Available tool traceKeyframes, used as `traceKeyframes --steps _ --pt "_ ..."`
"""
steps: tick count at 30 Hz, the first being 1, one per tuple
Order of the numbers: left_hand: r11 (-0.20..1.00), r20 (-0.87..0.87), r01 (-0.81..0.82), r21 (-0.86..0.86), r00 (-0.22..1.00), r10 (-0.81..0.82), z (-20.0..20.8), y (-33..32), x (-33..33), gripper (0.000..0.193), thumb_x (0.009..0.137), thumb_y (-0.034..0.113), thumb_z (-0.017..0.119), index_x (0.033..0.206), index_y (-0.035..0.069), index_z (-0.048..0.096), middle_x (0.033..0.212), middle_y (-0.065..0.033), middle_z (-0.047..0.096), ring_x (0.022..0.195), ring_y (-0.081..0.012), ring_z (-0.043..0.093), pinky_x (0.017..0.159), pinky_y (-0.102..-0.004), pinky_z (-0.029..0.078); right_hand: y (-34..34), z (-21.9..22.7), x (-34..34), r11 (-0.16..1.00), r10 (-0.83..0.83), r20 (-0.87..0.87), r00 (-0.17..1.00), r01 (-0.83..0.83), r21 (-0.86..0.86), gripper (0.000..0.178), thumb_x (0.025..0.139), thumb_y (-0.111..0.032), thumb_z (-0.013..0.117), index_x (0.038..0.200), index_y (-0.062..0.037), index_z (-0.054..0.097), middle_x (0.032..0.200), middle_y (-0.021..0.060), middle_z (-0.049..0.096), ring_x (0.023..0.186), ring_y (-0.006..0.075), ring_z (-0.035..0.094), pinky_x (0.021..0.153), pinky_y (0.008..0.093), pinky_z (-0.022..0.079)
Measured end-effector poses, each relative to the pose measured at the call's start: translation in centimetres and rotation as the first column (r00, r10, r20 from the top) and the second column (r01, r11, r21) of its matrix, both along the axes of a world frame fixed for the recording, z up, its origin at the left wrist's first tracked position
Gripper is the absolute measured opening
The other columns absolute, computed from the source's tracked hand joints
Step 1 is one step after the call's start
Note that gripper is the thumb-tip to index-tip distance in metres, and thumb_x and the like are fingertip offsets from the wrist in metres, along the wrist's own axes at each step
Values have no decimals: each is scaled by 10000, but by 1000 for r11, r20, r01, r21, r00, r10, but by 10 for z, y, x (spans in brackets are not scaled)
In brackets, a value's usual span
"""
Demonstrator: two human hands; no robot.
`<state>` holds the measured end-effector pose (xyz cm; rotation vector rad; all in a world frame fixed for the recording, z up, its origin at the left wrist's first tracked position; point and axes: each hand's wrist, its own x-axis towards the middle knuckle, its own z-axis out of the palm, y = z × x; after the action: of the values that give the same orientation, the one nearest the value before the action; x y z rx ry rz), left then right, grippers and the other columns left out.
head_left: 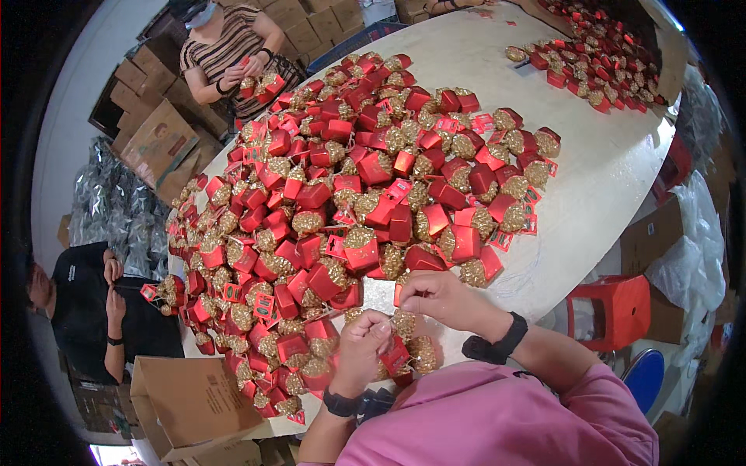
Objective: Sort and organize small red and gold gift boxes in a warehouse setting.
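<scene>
Both my hands are over the near edge of a heap of red-and-gold ornaments point(361, 248), each a shiny red block with a rough gold part. My left hand point(362, 351) is closed, thumb against the fingers; what it pinches is too small to tell. A little higher and to the right, my right hand point(451, 301) is also in a pinch, its hold hidden by the fingertips. Between and just below them sits a gold ornament piece point(402, 324). A red piece point(395, 356) shows beside my left fingers, and another gold ornament point(423, 354) lies close by.
The heap covers much of the pale table point(579, 210); a second pile point(598, 66) lies far right. Two people point(233, 46) point(97, 303) handle ornaments at the left side. Around stand an open carton point(198, 400), a red stool point(614, 311) and a blue seat point(645, 377).
</scene>
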<state>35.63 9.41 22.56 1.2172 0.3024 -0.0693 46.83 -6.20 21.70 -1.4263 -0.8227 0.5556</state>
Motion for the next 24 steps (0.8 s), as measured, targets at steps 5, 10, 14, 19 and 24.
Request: traceKeyframes --steps 5,10,14,19,24 --pt "999 -25 3 -42 1000 -4 2 2 2 119 853 147 533 786 50 516 603 37 437 507 -41 360 474 -185 287 1 -13 1 999 -28 -338 941 34 12 78 817 -92 557 811 -14 555 752 12 543 651 67 498 547 191 384" --pt "1000 -26 14 2 1000 -13 0 5 2 129 856 155 528 778 55 505 589 30 436 511 -45 370 475 -188 290 -8 -7 4 996 43 -719 694 -83 -20 95 821 -110 567 825 -17 547 698 36 559 538 56 488 420 168 344" --pt "999 -24 14 32 1000 -14 -1 3 5 119 858 149 523 790 52 513 580 29 436 514 -46 381 475 -183 298 -11 -15 4 990 141 -816 560 -70 123 90 825 -114 564 812 -31 531 727 70 599 511 56 496 401 165 357" --pt "994 -28 45 95 999 -43 -4 5 6 96 856 132 521 815 46 528 593 21 459 506 -42 385 467 -178 305 -10 -13 4 986 166 -868 468 -71 150 84 823 -110 565 800 -40 524 769 85 610 515 66 522 412 167 380" --pt "992 -60 52 119 997 -45 3 3 9 122 848 128 532 777 31 509 605 0 457 507 -71 418 487 -202 346 -12 -14 5 981 167 -841 515 -5 192 79 819 -102 563 788 -41 525 743 66 600 541 74 545 433 177 399"
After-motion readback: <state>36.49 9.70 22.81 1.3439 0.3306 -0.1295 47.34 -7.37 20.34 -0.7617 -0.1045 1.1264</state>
